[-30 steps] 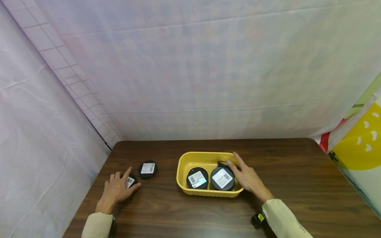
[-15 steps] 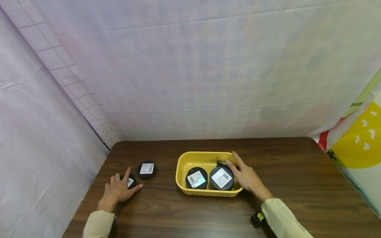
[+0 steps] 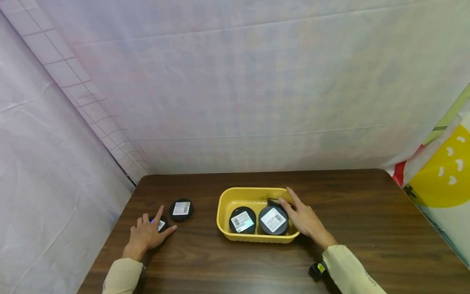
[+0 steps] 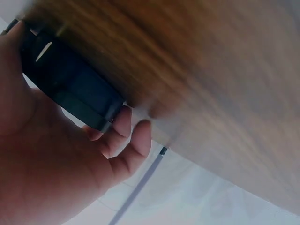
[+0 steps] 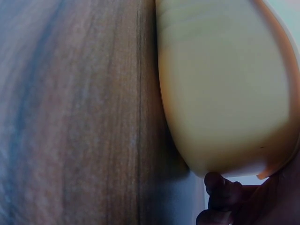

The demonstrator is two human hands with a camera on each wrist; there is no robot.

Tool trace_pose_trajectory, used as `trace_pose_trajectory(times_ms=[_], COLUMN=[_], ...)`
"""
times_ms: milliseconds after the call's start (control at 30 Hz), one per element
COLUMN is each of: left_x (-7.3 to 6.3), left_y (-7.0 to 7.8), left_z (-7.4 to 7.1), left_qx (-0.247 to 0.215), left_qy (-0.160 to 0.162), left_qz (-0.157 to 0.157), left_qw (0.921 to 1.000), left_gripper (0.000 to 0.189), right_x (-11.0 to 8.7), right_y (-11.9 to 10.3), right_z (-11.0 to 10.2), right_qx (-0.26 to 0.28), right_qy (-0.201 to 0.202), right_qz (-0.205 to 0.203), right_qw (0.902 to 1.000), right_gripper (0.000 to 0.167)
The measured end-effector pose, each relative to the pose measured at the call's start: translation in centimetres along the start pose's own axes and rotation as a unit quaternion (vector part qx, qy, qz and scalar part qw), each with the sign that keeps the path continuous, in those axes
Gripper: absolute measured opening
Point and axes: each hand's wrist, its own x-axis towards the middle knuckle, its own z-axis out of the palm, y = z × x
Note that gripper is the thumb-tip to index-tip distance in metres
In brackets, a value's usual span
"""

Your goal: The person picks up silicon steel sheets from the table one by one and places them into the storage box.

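My left hand (image 3: pixel 145 236) is spread round a black round case (image 3: pixel 161 224) with a white label, on the left of the table; the thumb lies on its near side and the fingers on the other. In the left wrist view the dark side of this case (image 4: pixel 70 79) sits between thumb and fingers. A second labelled black case (image 3: pixel 181 210) lies just beyond. My right hand (image 3: pixel 305 218) grips the right end of a yellow basket (image 3: pixel 224 204), thumb over the rim, fingers outside. Inside are two labelled black cases (image 3: pixel 242 220) and a partly hidden dark item (image 3: pixel 272 201).
The brown wooden table (image 3: pixel 220 269) ends at a pale hanging cloth (image 3: pixel 235 102) behind and another on the left. A small black object with a yellow patch (image 3: pixel 317 270) is beside the right sleeve. A printed yellow pattern (image 3: pixel 444 171) shows at the right.
My left thumb has spread slightly outward from the case under the left hand. The right hand keeps its place on the basket; the head view has shifted a little.
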Motion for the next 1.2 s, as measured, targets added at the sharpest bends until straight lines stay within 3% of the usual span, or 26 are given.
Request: trace_pose_trajectory(times_ms=[567, 1200], left_x=[0.42, 0.67], left_y=[-0.14, -0.27], left_z=[-0.48, -0.79], left_qx=[-0.031, -0.047], left_qy=[-0.029, -0.032], left_qz=[-0.009, -0.009], left_qw=[0.9990, 0.9984], left_gripper=[0.101, 0.096], right_x=[-0.07, 0.11], right_y=[0.01, 0.11], right_z=[0.05, 0.06], right_qx=[0.001, 0.000], right_qy=[0.001, 0.001], right_qz=[-0.003, -0.001], right_qw=[1.0000, 1.0000], right_gripper=[0.082, 0.083])
